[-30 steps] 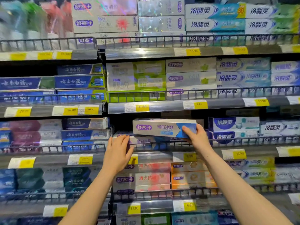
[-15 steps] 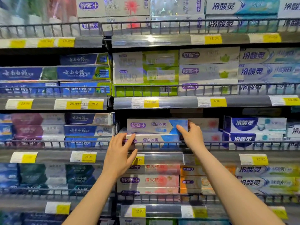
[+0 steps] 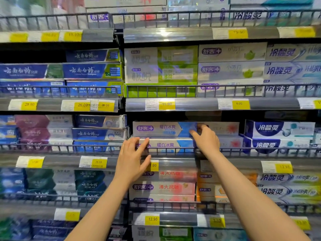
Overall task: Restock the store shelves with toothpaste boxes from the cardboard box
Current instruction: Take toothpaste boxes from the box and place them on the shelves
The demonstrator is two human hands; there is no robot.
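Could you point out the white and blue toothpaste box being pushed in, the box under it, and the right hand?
Top white-and-blue toothpaste box [image 3: 163,129], head view: middle of its front face.
Lower white-and-blue toothpaste box [image 3: 166,145], head view: front face above the rail.
Right hand [image 3: 206,140], head view: back of hand.

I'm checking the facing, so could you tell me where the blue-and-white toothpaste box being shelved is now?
In the head view it sits mid-shelf, centre: the top blue-and-white box lies on a matching box, the right hand at its right end.
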